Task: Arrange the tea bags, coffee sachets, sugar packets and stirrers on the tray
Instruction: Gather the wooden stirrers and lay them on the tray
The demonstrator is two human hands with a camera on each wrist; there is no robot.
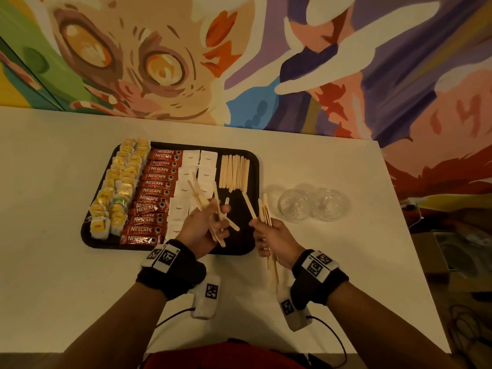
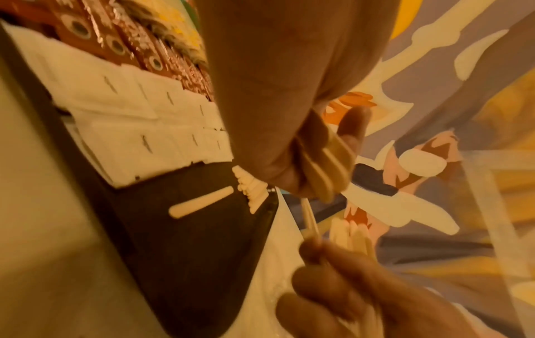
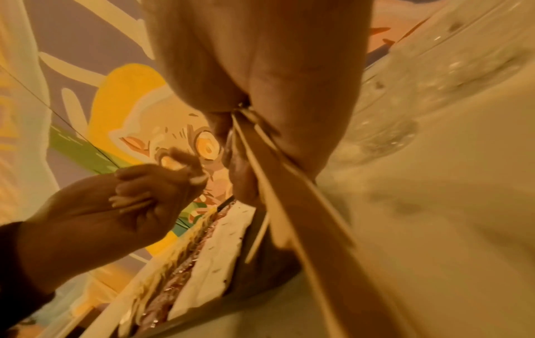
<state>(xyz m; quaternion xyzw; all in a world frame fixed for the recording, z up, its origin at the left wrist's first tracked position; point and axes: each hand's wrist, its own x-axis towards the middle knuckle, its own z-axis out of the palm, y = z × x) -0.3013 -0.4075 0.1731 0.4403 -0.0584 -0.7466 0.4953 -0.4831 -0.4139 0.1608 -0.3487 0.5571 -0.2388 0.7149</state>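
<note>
A black tray (image 1: 251,161) holds yellow tea bags (image 1: 119,187), red coffee sachets (image 1: 157,190), white sugar packets (image 1: 194,171) and a row of wooden stirrers (image 1: 234,171). My left hand (image 1: 206,226) hovers over the tray's near right part and grips a loose fan of stirrers (image 1: 218,209). My right hand (image 1: 269,235), just right of the tray, grips a bundle of stirrers (image 1: 266,209) and pinches one angled stirrer (image 1: 249,205) toward the tray. In the left wrist view a single stirrer (image 2: 201,202) lies on the bare tray (image 2: 185,251). The right wrist view shows the bundle (image 3: 292,194) running past the palm.
Two clear glass bowls (image 1: 312,205) stand on the white table (image 1: 53,209) right of the tray. A painted wall (image 1: 239,62) rises behind the table. The table's right edge drops to clutter on the floor (image 1: 458,262).
</note>
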